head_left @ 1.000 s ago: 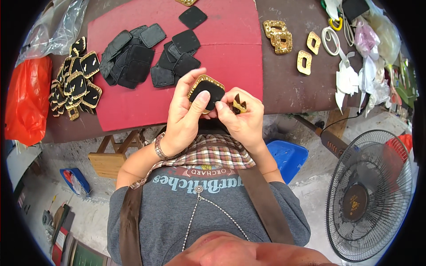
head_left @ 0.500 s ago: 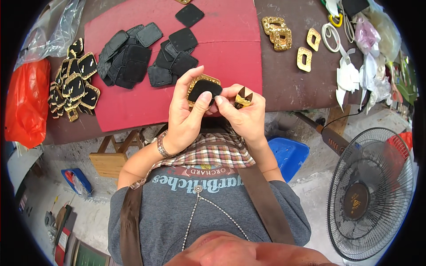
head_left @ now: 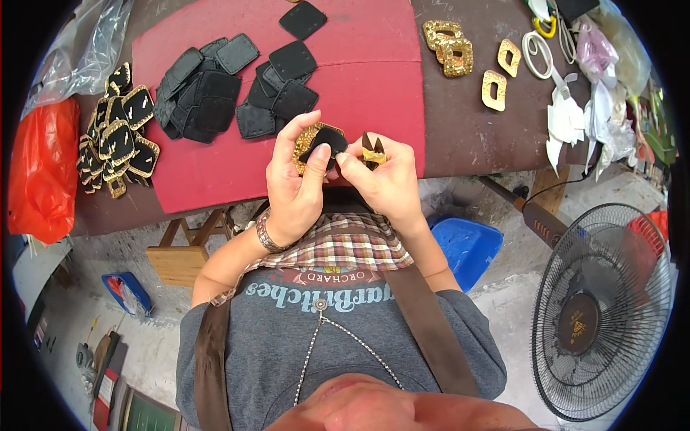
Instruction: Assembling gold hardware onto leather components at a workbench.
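The gold frame point(head_left: 305, 147) is in the left hand point(head_left: 293, 188), in front of the chest and over the near edge of the red sheet point(head_left: 374, 93); its shape is square with rounded corners, and its surface is rough and shiny. A smooth black pad point(head_left: 328, 138) lies against it, a little turned, so it covers the right part of the frame. The grip of the left hand is closed on both, the thumb pressing on the pad and the index finger standing up. The right hand point(head_left: 381, 179) pinches near the right edge of the pad, and its grip also holds a tool point(head_left: 374, 149), whose two dark pointed tips are spread apart. The thumb hides a part of the pad, and what is between the right fingertips is too small to tell. On the brown worktop point(head_left: 496, 154), beyond the hands, there are a big pile point(head_left: 205, 97) and a smaller group point(head_left: 284, 86) of black pieces, gold-rimmed pieces point(head_left: 118, 140) at the left beside a red bag point(head_left: 43, 169), and loose frames point(head_left: 454, 54) at the right, near white scraps point(head_left: 566, 122). A fan point(head_left: 578, 323) stands at the right. The grey shirt point(head_left: 287, 345) bears pale blue lettering, upside down in this view, and the fan's hub has a small emblem.
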Demonstrator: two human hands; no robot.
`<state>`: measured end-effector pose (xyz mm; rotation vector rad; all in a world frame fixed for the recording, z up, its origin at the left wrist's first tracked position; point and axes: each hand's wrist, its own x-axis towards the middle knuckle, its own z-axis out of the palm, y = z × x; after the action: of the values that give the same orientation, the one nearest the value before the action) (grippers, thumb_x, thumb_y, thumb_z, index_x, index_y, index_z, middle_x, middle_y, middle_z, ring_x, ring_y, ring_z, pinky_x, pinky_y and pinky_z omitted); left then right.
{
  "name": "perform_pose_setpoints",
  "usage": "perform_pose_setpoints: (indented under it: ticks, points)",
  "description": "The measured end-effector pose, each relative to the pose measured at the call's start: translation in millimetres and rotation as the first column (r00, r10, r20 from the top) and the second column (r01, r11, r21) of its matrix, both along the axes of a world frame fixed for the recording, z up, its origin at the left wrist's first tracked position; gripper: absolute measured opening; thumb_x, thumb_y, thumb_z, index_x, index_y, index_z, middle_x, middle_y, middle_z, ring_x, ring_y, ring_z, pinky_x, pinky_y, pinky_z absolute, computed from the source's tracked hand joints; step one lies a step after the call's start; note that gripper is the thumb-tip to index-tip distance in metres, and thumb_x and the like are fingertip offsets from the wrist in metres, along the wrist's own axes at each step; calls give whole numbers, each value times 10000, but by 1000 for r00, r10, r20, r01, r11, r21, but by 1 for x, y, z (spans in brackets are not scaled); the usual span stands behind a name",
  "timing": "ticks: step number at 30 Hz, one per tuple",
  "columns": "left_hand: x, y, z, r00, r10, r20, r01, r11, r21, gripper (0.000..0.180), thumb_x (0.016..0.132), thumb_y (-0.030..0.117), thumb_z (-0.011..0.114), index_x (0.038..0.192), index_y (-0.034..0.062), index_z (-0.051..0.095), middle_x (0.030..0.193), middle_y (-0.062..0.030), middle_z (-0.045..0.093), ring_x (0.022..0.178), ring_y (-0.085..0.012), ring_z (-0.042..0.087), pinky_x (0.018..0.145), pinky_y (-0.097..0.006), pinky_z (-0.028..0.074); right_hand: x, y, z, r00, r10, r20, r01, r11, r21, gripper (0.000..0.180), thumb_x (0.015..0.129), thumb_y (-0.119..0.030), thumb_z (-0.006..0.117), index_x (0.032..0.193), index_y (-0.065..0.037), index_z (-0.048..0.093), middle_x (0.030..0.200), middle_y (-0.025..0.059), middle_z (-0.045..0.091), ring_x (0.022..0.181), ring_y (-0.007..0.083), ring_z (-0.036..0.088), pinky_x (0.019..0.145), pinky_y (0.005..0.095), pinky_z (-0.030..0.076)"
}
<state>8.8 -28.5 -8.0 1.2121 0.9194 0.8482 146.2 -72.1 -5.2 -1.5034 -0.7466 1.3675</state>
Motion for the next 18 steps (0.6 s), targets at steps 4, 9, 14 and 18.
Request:
perform_pose_setpoints:
  ticks: [4,9,14,18]
  points:
    - [-5,1,2,998,-66,-23,68,995,79,418,934,11,504,1331,35,376,996,-40,573,769,-56,539,659,-196,479,11,7,10,956,31,-291,-35,999,-10,93,850,-56,629,812,27,610,737,41,640,694,78,594,632,229,493]
    - [0,2,7,996,-43,75,46,998,-38,477,916,-12,511,1358,43,341,1065,-56,552,819,-73,543,718,-215,490,12,5,6,972,41,-232,-42,999,0,127,876,-96,611,838,25,614,730,11,633,701,59,580,611,217,465]
    - [-9,9,17,977,-95,193,121,984,-129,524,889,-40,523,1366,50,326,1110,-64,535,846,-81,549,756,-230,494,14,-3,15,981,180,66,-184,982,52,347,951,-291,525,823,16,625,690,23,625,677,85,592,558,257,441]
    - [-11,4,17,977,-150,150,171,975,-144,560,850,-69,530,1361,43,332,1094,-59,538,846,-95,557,764,-242,492,13,-2,19,959,181,219,-208,972,109,503,978,-409,429,775,7,628,634,81,611,621,190,608,543,326,449]
